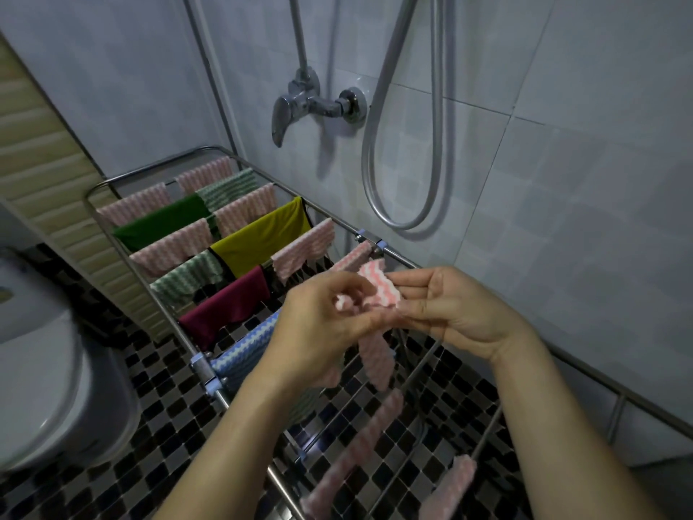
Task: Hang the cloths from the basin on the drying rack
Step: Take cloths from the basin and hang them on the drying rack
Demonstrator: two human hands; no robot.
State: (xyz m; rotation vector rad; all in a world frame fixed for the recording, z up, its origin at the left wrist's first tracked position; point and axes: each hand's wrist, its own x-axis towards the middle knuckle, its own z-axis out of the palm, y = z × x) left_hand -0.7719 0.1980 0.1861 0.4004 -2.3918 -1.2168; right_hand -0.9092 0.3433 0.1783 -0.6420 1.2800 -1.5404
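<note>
Both hands, left (318, 324) and right (450, 305), pinch a pink cloth (378, 290) above the rack (393, 253); its tail hangs down. Far rails carry cloths.

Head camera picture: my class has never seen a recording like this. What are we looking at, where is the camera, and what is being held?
There is no machine here. These are a person's two bare hands, filmed by a camera worn on the head that looks forward and down. The left hand and the right hand pinch a pink wavy cloth between them above a metal drying rack in a tiled shower corner. Other cloths hang over its bars, among them a yellow cloth and a maroon cloth. The basin is out of view.
</note>
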